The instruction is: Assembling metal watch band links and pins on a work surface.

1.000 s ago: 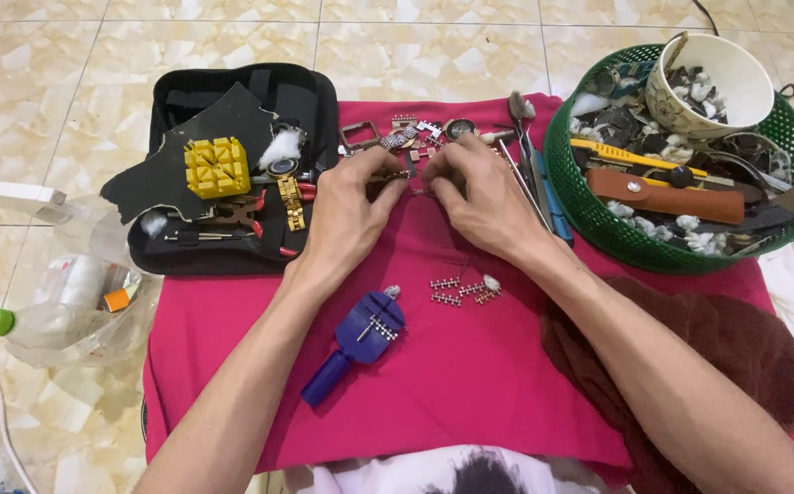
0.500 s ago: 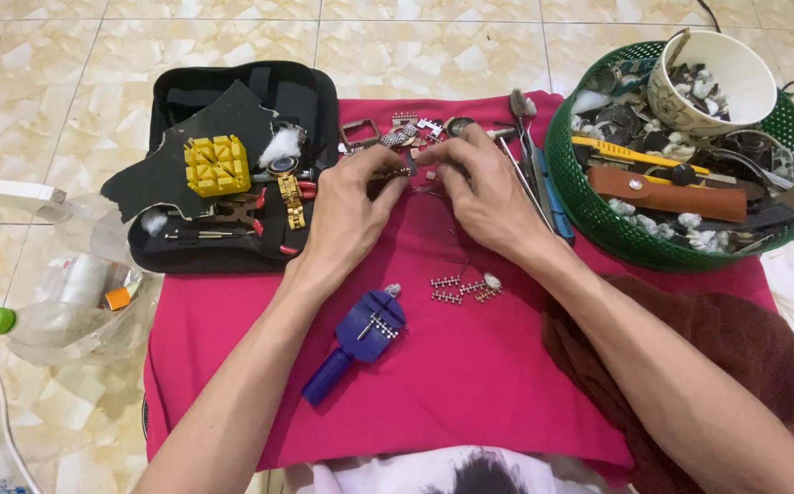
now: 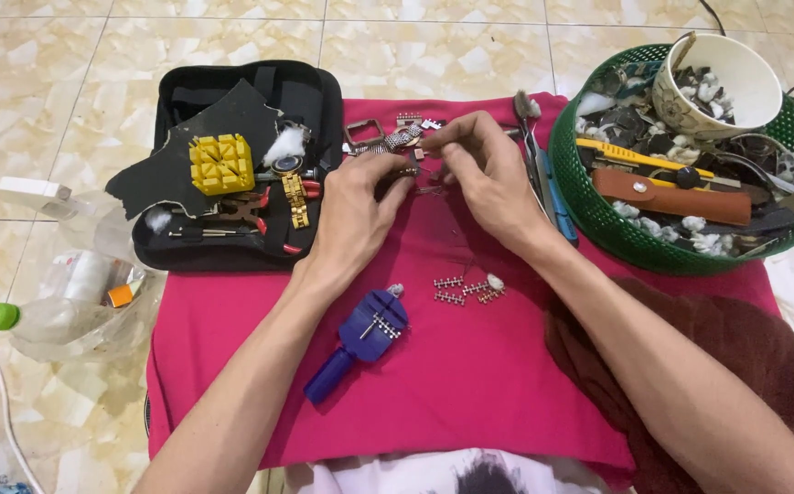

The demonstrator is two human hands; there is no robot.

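Both hands work at the far edge of the pink cloth [image 3: 470, 366]. The left hand [image 3: 353, 215] has its fingers curled down onto a small metal watch-band piece [image 3: 406, 172]; only a sliver of that piece shows past the fingertips, so its shape is hard to make out. The right hand [image 3: 488, 178] pinches something thin between thumb and forefinger just above the cloth, too small to name, and the fingers hide most of it.

Near the middle of the cloth lie loose band links [image 3: 463, 289], with a blue link-removal tool [image 3: 360, 340] just beside them, toward the person. A black tool case [image 3: 232, 101] overlaps the cloth's far left corner, holding a yellow block [image 3: 221, 163]. At the cloth's far right corner sits a green basket [image 3: 589, 206], cut off partly by the frame edge, with a cup [image 3: 722, 82] in it. Left of the cloth, on the floor, a clear plastic bag [image 3: 68, 311] blurs its contents.
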